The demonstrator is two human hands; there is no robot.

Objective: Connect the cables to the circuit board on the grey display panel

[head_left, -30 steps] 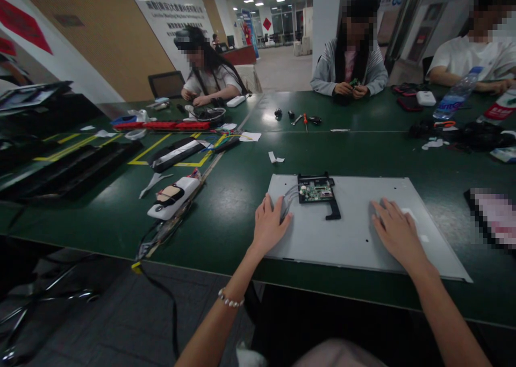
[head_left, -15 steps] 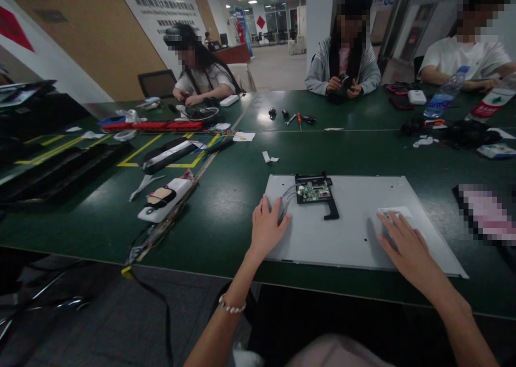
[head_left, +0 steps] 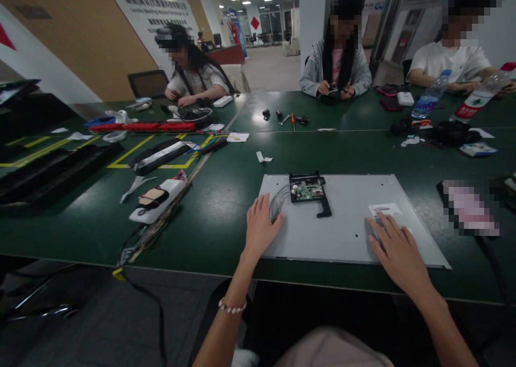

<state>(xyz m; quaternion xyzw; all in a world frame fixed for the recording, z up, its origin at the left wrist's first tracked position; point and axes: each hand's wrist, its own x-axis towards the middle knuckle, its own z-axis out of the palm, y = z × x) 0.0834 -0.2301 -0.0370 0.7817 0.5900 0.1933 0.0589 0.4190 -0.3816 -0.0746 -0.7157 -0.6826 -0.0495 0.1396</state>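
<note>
A flat grey metal panel (head_left: 318,240) lies on the green table in front of me. Near its far edge sits a black bracket (head_left: 325,204) holding a green circuit board (head_left: 308,190), from which grey cables (head_left: 278,199) run left. My left hand (head_left: 262,224) rests at the panel's left edge beside these cables, fingers stretched out and thumb apart. Over the right part of the panel, close to a white label (head_left: 384,210), is my right hand (head_left: 397,246), fingers spread. Neither hand grips anything; I cannot tell whether the right fingertips touch the panel.
To the left lie a white power strip-like device (head_left: 159,199) and a black case (head_left: 157,156). A phone (head_left: 470,208) is at the right. Bottles (head_left: 430,94), a screwdriver (head_left: 293,121) and a wrench (head_left: 284,120) are farther back, before three seated people.
The whole view has shifted slightly, so the table's things appear a little further left. My right hand sits slightly lower on the label, uncovering more of it. Both hands stay open.
</note>
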